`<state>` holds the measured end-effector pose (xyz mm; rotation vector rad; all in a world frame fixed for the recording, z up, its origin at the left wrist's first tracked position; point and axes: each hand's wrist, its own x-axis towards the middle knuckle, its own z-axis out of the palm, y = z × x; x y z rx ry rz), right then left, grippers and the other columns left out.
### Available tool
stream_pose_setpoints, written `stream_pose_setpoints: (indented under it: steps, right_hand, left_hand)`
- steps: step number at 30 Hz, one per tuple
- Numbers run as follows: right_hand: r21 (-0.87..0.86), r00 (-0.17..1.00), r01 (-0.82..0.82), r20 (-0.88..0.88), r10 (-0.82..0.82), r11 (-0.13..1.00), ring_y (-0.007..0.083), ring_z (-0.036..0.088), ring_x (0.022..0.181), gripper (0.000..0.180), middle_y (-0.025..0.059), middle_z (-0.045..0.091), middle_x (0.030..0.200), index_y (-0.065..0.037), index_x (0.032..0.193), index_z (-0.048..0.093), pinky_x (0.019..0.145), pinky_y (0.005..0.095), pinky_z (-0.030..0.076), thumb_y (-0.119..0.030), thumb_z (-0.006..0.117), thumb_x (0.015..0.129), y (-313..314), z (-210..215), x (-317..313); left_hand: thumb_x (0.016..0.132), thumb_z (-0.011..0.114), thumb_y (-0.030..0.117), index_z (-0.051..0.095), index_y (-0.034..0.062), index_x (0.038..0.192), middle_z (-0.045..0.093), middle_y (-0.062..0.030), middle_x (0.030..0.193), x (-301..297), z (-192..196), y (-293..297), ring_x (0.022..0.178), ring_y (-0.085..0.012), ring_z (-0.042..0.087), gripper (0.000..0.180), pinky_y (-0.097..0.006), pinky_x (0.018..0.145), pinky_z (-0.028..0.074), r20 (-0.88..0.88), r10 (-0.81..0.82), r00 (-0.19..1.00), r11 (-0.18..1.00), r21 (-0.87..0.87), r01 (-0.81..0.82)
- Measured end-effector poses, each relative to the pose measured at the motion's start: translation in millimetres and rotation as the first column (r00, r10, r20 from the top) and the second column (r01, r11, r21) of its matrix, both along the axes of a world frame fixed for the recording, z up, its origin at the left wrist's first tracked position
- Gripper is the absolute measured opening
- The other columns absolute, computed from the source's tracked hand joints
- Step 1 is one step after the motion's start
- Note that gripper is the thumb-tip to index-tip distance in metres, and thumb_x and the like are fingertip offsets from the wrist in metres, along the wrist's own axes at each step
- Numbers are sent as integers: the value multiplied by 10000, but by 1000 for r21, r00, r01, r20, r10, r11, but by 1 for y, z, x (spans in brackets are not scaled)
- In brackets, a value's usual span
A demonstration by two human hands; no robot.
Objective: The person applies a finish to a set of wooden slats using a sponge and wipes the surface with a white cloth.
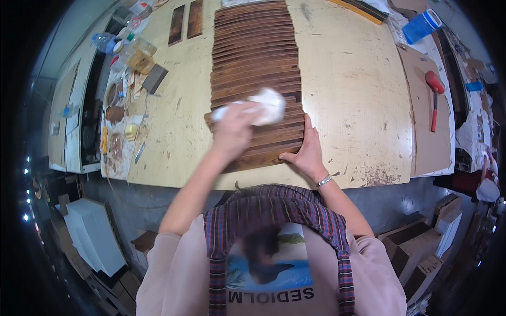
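Observation:
A long row of dark-stained wooden slats (255,68) lies side by side on the pale table (353,100), running away from me. My left hand (234,129) is closed on a crumpled white cloth (269,107) and presses it onto the nearer slats; both are blurred by motion. At the near right corner of the row, my right hand (308,150) rests against the slat ends. Its thumb lies at the front slat and its fingers stretch along the right side, holding nothing. A bracelet circles the right wrist.
Two loose dark slats (185,22) lie at the far left. Bottles of yellowish liquid (138,57), a dark block (155,79) and a jar (114,113) crowd the left side. To the right are a red-headed mallet (434,87) on cardboard and a blue container (421,26).

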<state>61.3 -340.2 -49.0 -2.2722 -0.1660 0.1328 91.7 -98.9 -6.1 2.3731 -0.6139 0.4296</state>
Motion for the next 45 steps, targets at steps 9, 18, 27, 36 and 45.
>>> stream_pose_setpoints:
  steps: [9,18,27,36,45]
  right_hand:
    - [-10,1000,14,21,-14,1000,389,496,1195,1395,230,526,1356,-10,1599,109,1098,453,405,-167,982,522,-1,-9,-3]
    - [80,998,30,48,-34,996,409,439,1350,1292,262,475,1468,84,1552,186,1200,486,245,-313,939,579,-6,-32,0]
    - [31,1000,10,13,-10,999,377,481,1269,1361,239,497,1390,5,1599,140,1125,446,391,-154,973,534,-2,-15,-2]
    - [-21,963,79,259,-71,997,397,455,1264,1163,255,494,1399,48,1560,230,1120,461,387,-200,914,654,-7,-8,-7]
    - [523,802,391,-598,-2,757,69,571,706,319,-5,597,864,1,1159,533,639,202,472,-115,719,929,29,-7,-87]
  left_hand:
    - [751,530,-131,769,83,1102,695,-151,1165,-109,-43,169,1099,-316,621,475,-411,978,498,-235,502,832,865,119,-488]
    - [800,617,-10,744,191,1145,671,-99,1154,-79,-17,-33,1086,-311,616,419,-434,922,497,-148,-111,983,989,82,125]
    - [775,589,-103,762,102,1120,643,-135,1030,-118,-26,131,1020,-317,614,437,-395,875,499,-164,631,758,756,-88,-648]
    - [841,643,-12,700,24,1218,665,-138,1220,-72,-27,139,1154,-306,597,382,-405,1035,452,-33,666,745,735,202,-647]
    - [973,615,120,637,-14,1289,691,-190,1222,-15,-80,109,1096,-288,665,343,-350,993,477,-560,116,820,764,-478,-435]
